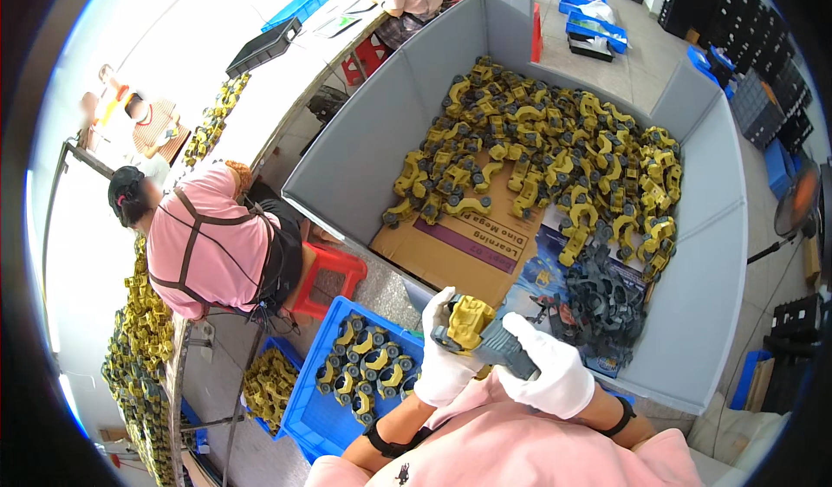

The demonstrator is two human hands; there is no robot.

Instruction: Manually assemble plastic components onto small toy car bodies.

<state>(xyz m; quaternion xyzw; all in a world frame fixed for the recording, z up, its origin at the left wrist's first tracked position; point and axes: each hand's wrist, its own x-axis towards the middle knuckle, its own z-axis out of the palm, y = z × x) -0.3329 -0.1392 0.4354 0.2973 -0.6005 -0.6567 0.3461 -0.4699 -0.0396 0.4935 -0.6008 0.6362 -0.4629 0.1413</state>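
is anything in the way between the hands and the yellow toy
Nothing visible except the white gloves. The left hand holds the yellow toy, and the right hand grips the grey piece against its side; whether the two are joined is unclear.

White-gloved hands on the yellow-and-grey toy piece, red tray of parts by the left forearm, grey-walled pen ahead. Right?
The tray is blue, not red, as the head view shows. Rest stands: white-gloved left hand and right hand on the toy piece, grey-walled pen ahead.
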